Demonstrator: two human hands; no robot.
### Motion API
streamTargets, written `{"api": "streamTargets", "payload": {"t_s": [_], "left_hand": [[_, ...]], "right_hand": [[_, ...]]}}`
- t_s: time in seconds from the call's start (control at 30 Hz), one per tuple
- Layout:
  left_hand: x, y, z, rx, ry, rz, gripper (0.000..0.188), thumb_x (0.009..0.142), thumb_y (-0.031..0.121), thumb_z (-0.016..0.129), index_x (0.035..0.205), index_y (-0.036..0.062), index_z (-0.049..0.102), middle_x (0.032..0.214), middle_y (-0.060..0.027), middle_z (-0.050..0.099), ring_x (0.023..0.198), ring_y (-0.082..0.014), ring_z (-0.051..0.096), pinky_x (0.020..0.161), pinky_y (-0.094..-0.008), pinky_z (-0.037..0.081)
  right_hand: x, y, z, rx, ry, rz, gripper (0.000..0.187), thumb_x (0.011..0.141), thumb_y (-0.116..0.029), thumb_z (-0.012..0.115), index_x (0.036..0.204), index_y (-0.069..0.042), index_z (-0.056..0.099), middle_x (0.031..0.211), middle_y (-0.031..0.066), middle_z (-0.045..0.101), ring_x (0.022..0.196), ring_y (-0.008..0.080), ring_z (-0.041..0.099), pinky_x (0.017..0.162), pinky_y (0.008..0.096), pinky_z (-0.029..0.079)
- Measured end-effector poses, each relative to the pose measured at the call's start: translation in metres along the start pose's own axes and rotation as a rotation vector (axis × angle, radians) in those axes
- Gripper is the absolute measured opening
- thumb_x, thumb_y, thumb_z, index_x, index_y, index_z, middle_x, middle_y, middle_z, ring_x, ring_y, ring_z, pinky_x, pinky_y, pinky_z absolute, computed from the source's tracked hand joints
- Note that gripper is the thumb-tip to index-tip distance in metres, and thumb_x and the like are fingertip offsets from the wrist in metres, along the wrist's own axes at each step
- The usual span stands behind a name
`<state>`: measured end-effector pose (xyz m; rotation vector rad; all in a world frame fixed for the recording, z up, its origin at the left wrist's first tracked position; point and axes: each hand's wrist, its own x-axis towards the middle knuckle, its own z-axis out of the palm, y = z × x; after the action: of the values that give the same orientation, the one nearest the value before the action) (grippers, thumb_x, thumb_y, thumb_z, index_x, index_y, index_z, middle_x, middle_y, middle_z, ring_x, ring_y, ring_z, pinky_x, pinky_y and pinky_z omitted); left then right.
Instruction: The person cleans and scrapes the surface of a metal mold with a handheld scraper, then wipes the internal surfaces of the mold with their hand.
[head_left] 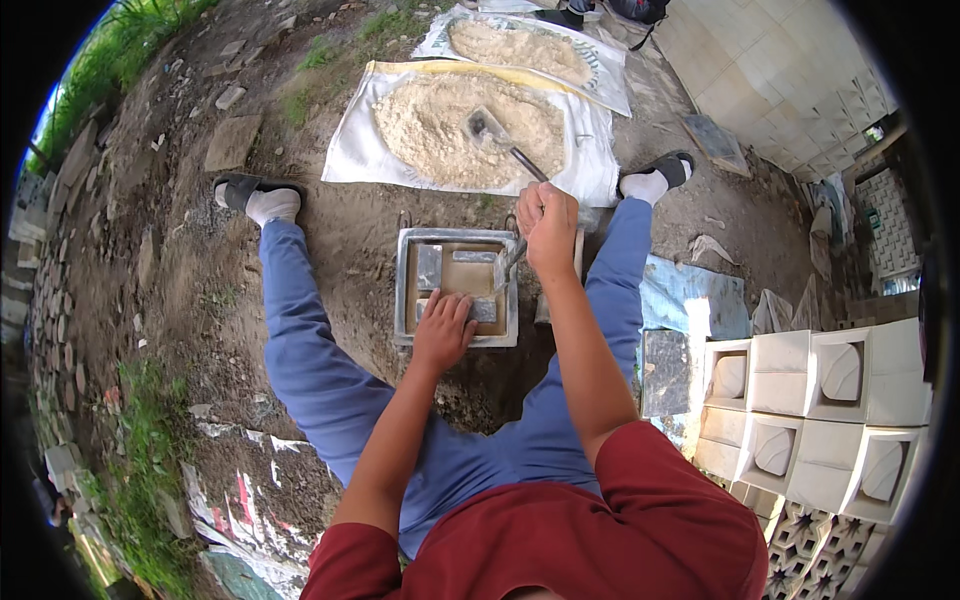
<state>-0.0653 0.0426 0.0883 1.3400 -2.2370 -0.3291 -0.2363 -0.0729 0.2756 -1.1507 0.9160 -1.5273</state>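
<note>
My right hand (548, 225) is closed round the dark handle of a small trowel (487, 128). Its blade lies over the pale, sandy powder (420, 125) heaped on a white sack (350, 140). My left hand (446, 330) rests with its fingers spread on the lower part of a square metal mould (402, 290), between my legs. Inside the mould are grey rectangular blocks (428, 267) with a brown surface between them. A bent metal piece (508, 258) stands at the mould's right side, partly hidden by my right forearm.
Behind the first sack lies a second white sack (615, 85) with more powder. Cast pale blocks (790, 375) are stacked at my right. A blue sheet (700, 285) lies beside my right leg. A flat stone (232, 143) sits on the dirt beyond my left foot.
</note>
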Motion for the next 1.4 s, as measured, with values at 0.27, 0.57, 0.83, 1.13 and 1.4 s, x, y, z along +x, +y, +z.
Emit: {"api": "streamTargets", "payload": {"t_s": [0.27,0.57,0.83,1.13,1.4], "left_hand": [[-0.002,-0.002,0.0,0.031,0.016,0.019,0.045,0.099,0.03,0.06,0.136,0.0049,0.056,0.132,-0.0151,0.062,0.13,-0.0313,0.056,0.125,-0.0505,0.028],[0.004,0.004,-0.002,0.015,0.006,0.018,0.044,0.099,0.029,0.06,0.136,0.0048,0.056,0.131,-0.0142,0.062,0.128,-0.0319,0.056,0.125,-0.051,0.028],[0.003,0.001,0.0,0.002,0.011,0.017,0.045,0.099,0.029,0.059,0.136,0.0036,0.056,0.131,-0.0149,0.062,0.128,-0.0321,0.056,0.125,-0.051,0.028],[0.002,0.002,-0.002,-0.011,-0.008,0.014,0.044,0.101,0.029,0.057,0.137,0.0036,0.055,0.132,-0.0156,0.062,0.131,-0.0319,0.055,0.126,-0.0511,0.027],[0.001,0.0,-0.002,-0.003,0.032,0.021,0.045,0.099,0.03,0.06,0.137,0.0056,0.057,0.13,-0.0154,0.062,0.128,-0.0322,0.057,0.125,-0.0507,0.029]], "right_hand": [[-0.003,-0.004,0.001,-0.014,0.004,0.012,0.042,0.101,-0.021,0.04,0.061,-0.01,0.032,0.057,-0.0009,0.033,0.051,0.0101,0.03,0.049,0.0303,0.024],[-0.005,0.009,0.001,-0.001,0.006,0.025,0.039,0.1,-0.017,0.041,0.063,-0.009,0.032,0.059,-0.0011,0.032,0.053,0.0092,0.029,0.05,0.0296,0.023],[-0.002,0.007,0.008,0.012,0.014,-0.025,0.039,0.101,-0.018,0.041,0.064,-0.009,0.032,0.059,-0.0006,0.033,0.054,0.0097,0.028,0.051,0.0303,0.023],[0.002,0.013,0.011,0.01,0.038,0.004,0.039,0.101,-0.018,0.041,0.064,-0.009,0.032,0.059,-0.0007,0.033,0.055,0.0094,0.029,0.051,0.0311,0.023],[0.002,0.012,0.021,0.037,0.018,-0.014,0.039,0.1,-0.016,0.041,0.064,-0.008,0.034,0.06,-0.0012,0.034,0.056,0.0087,0.029,0.051,0.0298,0.024]]}}
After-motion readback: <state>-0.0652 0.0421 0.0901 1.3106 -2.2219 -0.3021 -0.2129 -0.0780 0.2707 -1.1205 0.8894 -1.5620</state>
